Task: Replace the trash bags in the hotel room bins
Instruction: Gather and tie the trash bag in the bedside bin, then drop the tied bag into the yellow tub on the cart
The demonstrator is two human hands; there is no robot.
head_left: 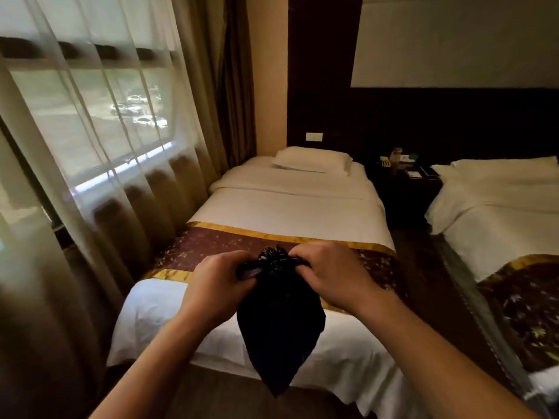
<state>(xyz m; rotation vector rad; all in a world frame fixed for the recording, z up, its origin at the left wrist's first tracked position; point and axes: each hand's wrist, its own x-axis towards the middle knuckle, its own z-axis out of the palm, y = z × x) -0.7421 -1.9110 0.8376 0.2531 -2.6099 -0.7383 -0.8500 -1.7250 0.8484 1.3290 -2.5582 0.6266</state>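
A black trash bag (279,328) hangs in the air in front of me, over the foot of the near bed. Its gathered top bunches up between my hands, and its lower end tapers to a point. My left hand (216,281) grips the bag's top edge from the left. My right hand (331,275) grips the same edge from the right. Both hands are closed on the plastic, close together. No bin is in view.
A white bed (290,207) with a maroon and gold runner lies straight ahead. A second bed (496,219) stands at the right, with a dark nightstand (405,189) between them. Sheer curtains (99,146) and a window fill the left. Dark wood floor runs between the beds.
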